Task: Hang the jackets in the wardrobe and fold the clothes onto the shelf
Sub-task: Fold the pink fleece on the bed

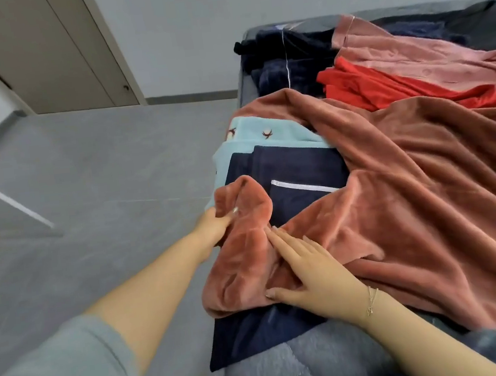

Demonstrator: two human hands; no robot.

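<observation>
- Fleece top (396, 201) in rust pink is lying spread over the bed (245, 95), on the folded navy (294, 167) and pale blue (235, 146) clothes, probably so I can fold it flat.
- My left hand (214, 225) is gripping its sleeve (247, 249) end, fingers curled round the cuff, seemingly pulling it straight.
- My right hand (305, 271) is pressing flat and open on the sleeve, pinning it.
</observation>
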